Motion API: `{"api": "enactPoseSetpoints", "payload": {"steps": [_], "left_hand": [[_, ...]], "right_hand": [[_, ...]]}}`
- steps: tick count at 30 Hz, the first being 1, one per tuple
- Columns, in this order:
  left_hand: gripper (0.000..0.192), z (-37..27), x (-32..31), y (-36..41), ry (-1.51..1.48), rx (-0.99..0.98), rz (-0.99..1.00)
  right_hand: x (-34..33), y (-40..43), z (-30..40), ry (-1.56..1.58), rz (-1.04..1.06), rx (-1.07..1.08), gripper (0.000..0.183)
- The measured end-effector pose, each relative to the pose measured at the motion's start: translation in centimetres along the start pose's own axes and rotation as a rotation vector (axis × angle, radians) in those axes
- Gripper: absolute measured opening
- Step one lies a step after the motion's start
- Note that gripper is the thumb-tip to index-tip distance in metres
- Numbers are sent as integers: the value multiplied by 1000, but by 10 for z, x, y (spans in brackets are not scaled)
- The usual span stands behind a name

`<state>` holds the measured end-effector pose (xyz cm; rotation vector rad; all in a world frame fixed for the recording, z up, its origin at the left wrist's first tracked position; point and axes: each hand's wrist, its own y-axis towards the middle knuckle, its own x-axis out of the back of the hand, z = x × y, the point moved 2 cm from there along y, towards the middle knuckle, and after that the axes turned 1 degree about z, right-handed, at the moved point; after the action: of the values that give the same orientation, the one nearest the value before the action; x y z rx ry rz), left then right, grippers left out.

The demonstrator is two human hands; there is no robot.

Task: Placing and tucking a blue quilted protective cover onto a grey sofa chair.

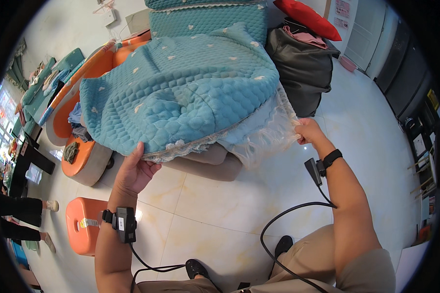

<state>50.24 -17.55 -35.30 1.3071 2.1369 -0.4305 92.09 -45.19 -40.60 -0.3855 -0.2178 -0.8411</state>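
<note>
A teal quilted sofa cover (190,91) with small white motifs and a lace trim is spread loosely before me, over a seat of an upholstered sofa. My left hand (135,170) grips the cover's front edge near its left end, thumb on top. Off to the right, my right hand (307,132) pinches the end of the sheer lace trim (265,137) and holds it out sideways. The cover's middle is puckered and bunched. Below its front edge, part of a brown seat base (220,170) shows. Matching teal fabric covers the backrest (209,23) behind.
A dark leather-like bag or seat (300,73) bears a red cushion (309,18). At left are an orange-and-grey sofa section (82,157) with clothes on it and an orange plastic stool (82,225). Another person's legs (20,208) stand far left. Cables (267,227) hang from my wrist devices.
</note>
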Motion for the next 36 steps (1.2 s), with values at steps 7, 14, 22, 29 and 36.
{"api": "enactPoseSetpoints", "payload": {"steps": [7, 14, 22, 29, 36], "left_hand": [[32, 28, 14, -4, 63, 193, -106], [37, 48, 25, 4, 176, 293, -145], [31, 52, 20, 11, 205, 279, -176], [41, 57, 23, 15, 206, 320, -124], [45, 60, 13, 13, 270, 364, -44]], "right_hand": [[21, -10, -20, 36, -20, -175, 8], [18, 0, -12, -244, -114, 15, 21], [-85, -31, 57, 74, 236, -9, 47], [-118, -20, 36, 237, 383, -28, 16], [-111, -8, 18, 277, 213, -27, 16]]}}
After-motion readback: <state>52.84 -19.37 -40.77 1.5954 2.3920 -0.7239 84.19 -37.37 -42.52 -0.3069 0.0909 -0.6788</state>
